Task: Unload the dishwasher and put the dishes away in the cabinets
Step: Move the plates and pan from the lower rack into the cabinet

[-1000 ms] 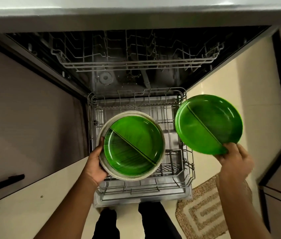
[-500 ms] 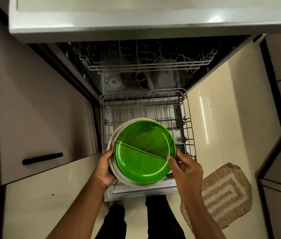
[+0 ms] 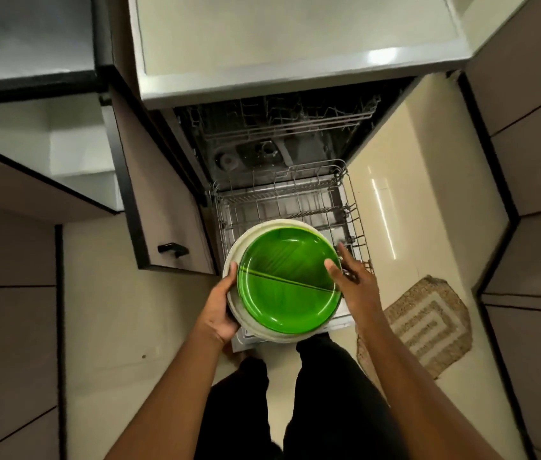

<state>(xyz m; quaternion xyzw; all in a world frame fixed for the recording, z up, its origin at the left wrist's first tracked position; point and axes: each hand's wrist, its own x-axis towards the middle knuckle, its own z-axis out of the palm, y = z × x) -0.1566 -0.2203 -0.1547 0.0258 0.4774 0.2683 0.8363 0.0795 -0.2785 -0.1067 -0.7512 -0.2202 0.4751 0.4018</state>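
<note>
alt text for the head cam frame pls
Both hands hold a stack of plates, green plate on top, above the empty lower dishwasher rack: left hand grips the rim, right hand steadies the opposite edge. A cabinet door stands open at left.

Green plate hides most of the white plates under it; stack count unclear. Left hand fingers hidden beneath.
</note>
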